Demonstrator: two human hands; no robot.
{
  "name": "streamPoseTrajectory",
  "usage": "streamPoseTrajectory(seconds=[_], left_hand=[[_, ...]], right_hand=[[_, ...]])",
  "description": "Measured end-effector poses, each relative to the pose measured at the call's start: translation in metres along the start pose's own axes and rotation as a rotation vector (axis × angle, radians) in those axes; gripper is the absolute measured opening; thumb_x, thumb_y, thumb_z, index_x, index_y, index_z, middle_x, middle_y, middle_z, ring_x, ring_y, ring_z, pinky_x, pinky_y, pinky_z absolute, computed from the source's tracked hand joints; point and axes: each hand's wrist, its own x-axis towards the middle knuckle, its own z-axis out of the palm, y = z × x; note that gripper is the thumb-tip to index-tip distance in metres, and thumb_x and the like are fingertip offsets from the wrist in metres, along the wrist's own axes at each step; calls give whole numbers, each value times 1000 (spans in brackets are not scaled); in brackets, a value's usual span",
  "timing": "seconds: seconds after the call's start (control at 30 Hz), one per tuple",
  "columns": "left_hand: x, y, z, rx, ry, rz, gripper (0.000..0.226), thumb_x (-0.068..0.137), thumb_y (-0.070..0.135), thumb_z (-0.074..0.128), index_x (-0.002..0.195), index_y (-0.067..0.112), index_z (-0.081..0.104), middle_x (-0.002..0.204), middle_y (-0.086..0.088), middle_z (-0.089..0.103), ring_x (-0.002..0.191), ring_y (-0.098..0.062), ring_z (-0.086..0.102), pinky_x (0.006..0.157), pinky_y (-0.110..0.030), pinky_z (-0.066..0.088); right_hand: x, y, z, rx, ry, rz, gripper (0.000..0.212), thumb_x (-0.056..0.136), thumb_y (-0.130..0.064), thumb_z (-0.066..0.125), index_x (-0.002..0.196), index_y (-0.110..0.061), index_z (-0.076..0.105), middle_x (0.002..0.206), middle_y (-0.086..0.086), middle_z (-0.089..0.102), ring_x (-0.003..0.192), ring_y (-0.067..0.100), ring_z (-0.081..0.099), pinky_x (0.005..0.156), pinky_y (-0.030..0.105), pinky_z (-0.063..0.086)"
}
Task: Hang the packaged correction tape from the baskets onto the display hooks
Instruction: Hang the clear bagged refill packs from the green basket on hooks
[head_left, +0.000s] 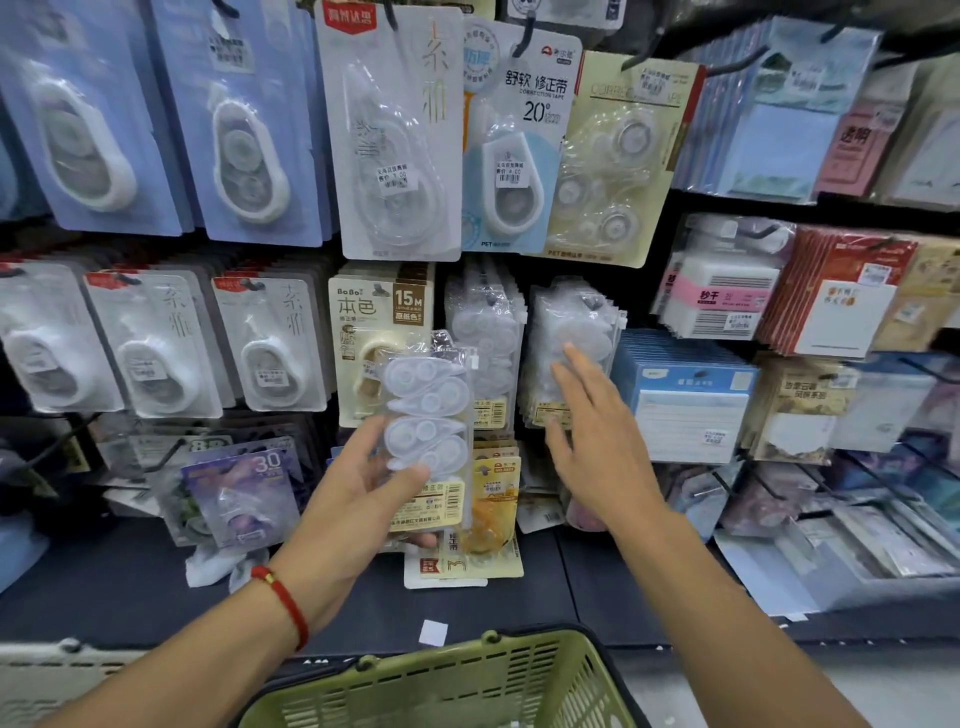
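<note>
The correction tape pack (427, 415) stands upright in front of the hooks, near the middle. The left hand (358, 483) holds it from below with curled fingers, so its top hole stays free. The right hand (592, 415) reaches, fingers straight and holding nothing, toward matching packs (569, 332) hanging just right. A green basket (467, 680) waits near the person

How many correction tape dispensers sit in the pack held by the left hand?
4, stacked in a column inside the clear pack gripped by the left hand; lowest is just above the thumb. None appears hidden.
</note>
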Motion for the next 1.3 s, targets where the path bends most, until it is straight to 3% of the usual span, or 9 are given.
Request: streamPoseTrajectory(seconds=[0.3,0.47,0.53,0.6,0.7,0.87,0.97,1.13,1.3], left_hand=[[-3,-3,-9,13,-4,20,42,102,4,60,125,38,67,121,-8,77,92,-36,76,61,-50,64],[0,-2,-10,13,26,-26,38,103,4,60,131,29,61,123,-4,77,107,-34,74,66,-53,65],[-1,-1,-10,23,20,-36,32,103,4,60,128,24,59,122,-4,77,106,-33,74,64,-48,65],[-2,0,-7,33,10,-52,29,103,6,61,126,22,57,119,-5,78,103,-31,74,63,-44,65],[-3,1,0,19,-24,-75,25,103,6,60,124,19,57,111,-11,80,88,-28,77,58,-42,64],[-11,3,28,-52,-105,-120,21,101,9,64,118,21,64,112,-17,75,86,-30,74,60,-42,62],[-14,3,45,-53,-90,-109,34,101,3,64,127,24,62,121,-16,70,97,-28,74,72,-52,66],[-20,9,56,23,-119,-76,67,98,-10,61,144,38,53,133,-4,66,117,-36,67,90,-53,62],[-24,9,55,107,-109,-106,67,93,-18,58,137,34,59,129,-8,68,114,-37,65,89,-51,61]], right_hand=[[83,26,32,-3,-197,77,78,95,2,51,166,-9,20,176,6,8,162,25,12,126,42,31],[106,32,33,30,-274,104,75,94,2,52,164,-12,30,174,8,18,155,33,31,121,41,37],[94,27,28,134,-167,160,58,95,2,52,152,-8,50,161,14,44,140,34,51,114,37,44],[70,15,18,448,35,319,34,97,1,53,122,-10,71,125,13,74,104,21,72,90,30,56],[21,-7,-1,948,75,431,19,104,-6,56,100,-14,73,83,10,77,63,21,71,55,29,57],[-44,-44,-15,1046,-281,254,15,101,-31,65,110,-23,73,103,-5,80,94,10,74,78,25,59],[-52,-52,-15,1092,-166,291,21,94,-33,68,111,-23,74,111,0,80,103,16,75,88,31,61],[-40,-31,-26,1123,55,453,12,106,-34,61,107,-25,69,105,13,79,93,27,77,73,46,62],[-27,-10,-32,1005,142,462,34,98,-53,61,109,-22,65,103,6,77,92,20,71,79,39,57]])
